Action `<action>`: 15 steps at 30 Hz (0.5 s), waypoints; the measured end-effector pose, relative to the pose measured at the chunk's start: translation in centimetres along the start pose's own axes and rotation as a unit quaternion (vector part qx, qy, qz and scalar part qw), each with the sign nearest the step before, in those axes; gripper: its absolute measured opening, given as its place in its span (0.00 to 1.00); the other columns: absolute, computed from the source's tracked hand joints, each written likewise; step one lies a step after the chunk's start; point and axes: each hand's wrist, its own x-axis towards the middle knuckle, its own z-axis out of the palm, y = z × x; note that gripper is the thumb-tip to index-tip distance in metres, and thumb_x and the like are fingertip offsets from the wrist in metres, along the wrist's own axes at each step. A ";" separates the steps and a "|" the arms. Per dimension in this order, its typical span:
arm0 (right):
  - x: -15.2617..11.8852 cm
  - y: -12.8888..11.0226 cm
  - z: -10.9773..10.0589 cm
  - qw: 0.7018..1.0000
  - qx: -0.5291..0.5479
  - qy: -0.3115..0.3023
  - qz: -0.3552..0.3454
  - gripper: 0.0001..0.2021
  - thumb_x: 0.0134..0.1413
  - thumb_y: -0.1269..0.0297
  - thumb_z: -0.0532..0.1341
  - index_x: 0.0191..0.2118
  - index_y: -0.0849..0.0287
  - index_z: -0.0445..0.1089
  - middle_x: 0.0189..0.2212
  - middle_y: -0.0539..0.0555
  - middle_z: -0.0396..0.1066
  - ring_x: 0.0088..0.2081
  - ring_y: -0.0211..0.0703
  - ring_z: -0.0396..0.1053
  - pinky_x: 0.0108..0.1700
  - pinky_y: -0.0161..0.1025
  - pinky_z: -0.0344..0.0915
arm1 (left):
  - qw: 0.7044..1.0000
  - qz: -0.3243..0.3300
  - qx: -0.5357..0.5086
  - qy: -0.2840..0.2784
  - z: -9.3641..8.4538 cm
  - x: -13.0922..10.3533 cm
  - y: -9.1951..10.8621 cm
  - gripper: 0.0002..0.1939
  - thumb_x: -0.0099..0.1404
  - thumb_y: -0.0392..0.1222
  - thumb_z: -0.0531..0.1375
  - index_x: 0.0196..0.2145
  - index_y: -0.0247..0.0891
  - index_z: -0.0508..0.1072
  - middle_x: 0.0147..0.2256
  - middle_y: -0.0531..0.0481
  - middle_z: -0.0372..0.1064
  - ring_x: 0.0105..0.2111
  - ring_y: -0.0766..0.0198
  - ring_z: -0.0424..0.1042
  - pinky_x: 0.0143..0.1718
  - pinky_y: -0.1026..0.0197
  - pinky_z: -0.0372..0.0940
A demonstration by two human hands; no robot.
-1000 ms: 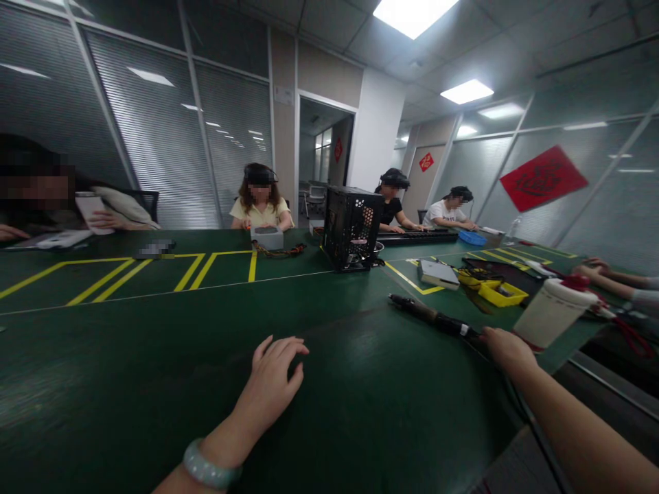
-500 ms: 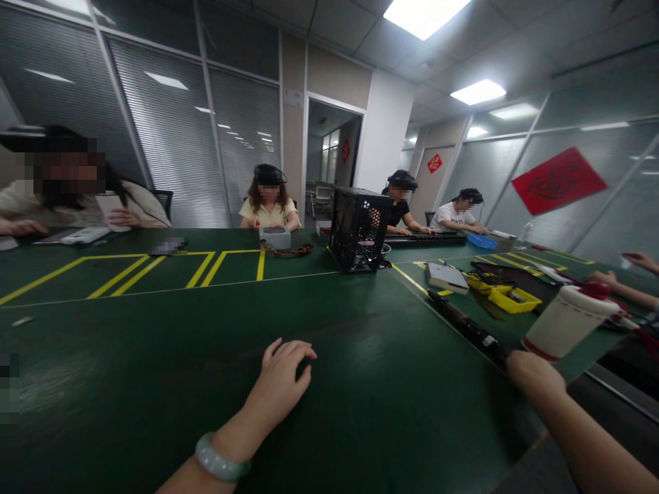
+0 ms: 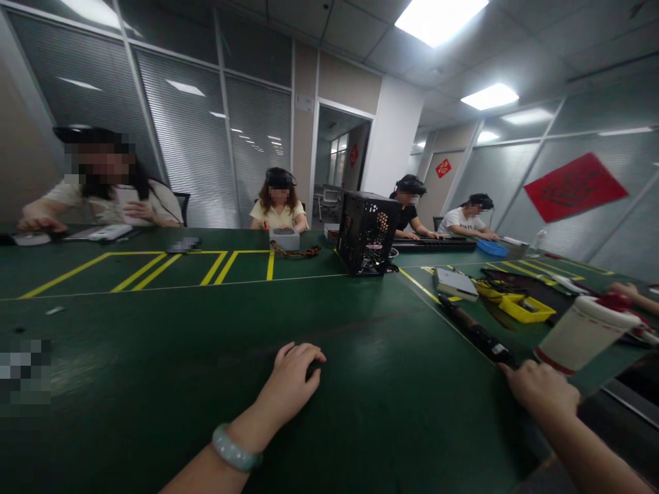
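My left hand (image 3: pixel 296 376), with a pale green bangle on its wrist, rests palm down over the green table (image 3: pixel 206 363). Its fingers are loosely curved, thumb apart, and nothing shows in them. At the right, my right hand (image 3: pixel 543 391) is closed at the near end of a long black rod-shaped tool (image 3: pixel 476 333); the fingers' undersides are hidden. The tool points away to the left, low along the table, with a small white label on its body. Just beyond my right hand stands a white cup (image 3: pixel 584 336) with a red band at its base.
A black computer case (image 3: pixel 366 233) stands mid-table. Near it are a grey power supply (image 3: pixel 284 239) with cables, a flat silver box (image 3: pixel 456 283) and a yellow bin (image 3: pixel 526 309). Several people sit around the table; another person's hand (image 3: pixel 625 293) shows at the right.
The view has shifted slightly left. My right hand's grip looks changed, its thumb now showing at the tool's end. The person at far left has reached an arm out over the table.
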 end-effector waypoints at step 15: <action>4.1 -3.8 3.9 0.988 0.119 0.092 0.017 0.44 0.52 0.35 0.44 0.59 0.72 0.60 0.45 0.85 0.59 0.50 0.81 0.61 0.37 0.64 0.53 | 0.999 0.025 -0.033 -0.001 -0.1 -0.3 0.2 0.12 0.65 0.42 0.56 0.46 0.45 0.72 0.51 0.49 0.66 0.52 0.55 0.65 0.52 0.51 0.63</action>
